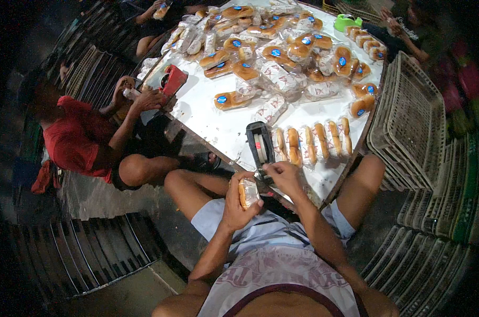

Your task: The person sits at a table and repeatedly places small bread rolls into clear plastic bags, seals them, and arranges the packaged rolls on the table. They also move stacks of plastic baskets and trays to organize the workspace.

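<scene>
My left hand (pixel 233 207) is closed around a bread bun in a clear wrapper (pixel 248 193), held just off the table's near edge. Beside it, my right hand (pixel 285 177) has its fingers pinched together at the near end of a black tape dispenser (pixel 257 141); whatever is between the fingertips is too small to make out. The dispenser stands at the near corner of the white table (pixel 205 100). To its right, several wrapped buns (pixel 321 141) stand on edge in a row.
A large heap of wrapped buns (pixel 276 55) covers the far part of the table. A person in a red shirt (pixel 81 134) works at the left by a red tape dispenser (pixel 174 80). A green dispenser (pixel 347 22) stands far right. Stacked plastic crates (pixel 408 113) rise at right.
</scene>
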Demonstrator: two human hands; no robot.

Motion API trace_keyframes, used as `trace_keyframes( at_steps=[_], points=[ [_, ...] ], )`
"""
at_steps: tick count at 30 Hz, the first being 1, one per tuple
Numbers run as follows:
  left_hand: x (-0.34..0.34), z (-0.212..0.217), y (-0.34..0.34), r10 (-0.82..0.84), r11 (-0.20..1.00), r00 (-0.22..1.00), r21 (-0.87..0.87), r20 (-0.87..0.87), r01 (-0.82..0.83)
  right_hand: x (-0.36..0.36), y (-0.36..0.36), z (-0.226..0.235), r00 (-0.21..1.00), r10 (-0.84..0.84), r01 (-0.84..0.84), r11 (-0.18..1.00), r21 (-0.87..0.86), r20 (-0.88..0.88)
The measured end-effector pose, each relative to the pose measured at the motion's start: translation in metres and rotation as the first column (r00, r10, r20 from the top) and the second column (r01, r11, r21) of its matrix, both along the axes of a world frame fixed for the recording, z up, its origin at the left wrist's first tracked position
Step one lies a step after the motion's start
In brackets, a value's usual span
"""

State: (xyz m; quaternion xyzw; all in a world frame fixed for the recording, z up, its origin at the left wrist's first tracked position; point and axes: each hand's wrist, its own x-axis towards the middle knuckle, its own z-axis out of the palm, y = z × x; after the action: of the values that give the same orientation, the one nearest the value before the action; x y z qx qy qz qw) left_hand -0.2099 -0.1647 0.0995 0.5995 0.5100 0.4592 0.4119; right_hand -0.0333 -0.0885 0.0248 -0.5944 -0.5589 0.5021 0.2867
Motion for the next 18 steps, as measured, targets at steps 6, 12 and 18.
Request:
trace_keyframes(
  at_steps=[6, 12, 18],
  points=[
    [-0.005, 0.005, 0.003, -0.008, 0.999, 0.981, 0.029, -0.193, 0.014, -0.011, -0.028, 0.017, 0.994, 0.019, 0.01, 0.962, 0.271, -0.103],
    [-0.002, 0.01, 0.009, -0.047, 0.999, 0.96, -0.005, -0.276, 0.047, 0.047, -0.03, -0.022, 0.849, 0.235, -0.386, 0.888, 0.252, 0.474],
    [0.007, 0.01, 0.017, -0.175, 0.984, 0.924, -0.082, -0.341, 0.156, 0.061, -0.026, 0.139, 0.837, 0.516, -0.475, 0.851, 0.225, -0.184]
  ],
)
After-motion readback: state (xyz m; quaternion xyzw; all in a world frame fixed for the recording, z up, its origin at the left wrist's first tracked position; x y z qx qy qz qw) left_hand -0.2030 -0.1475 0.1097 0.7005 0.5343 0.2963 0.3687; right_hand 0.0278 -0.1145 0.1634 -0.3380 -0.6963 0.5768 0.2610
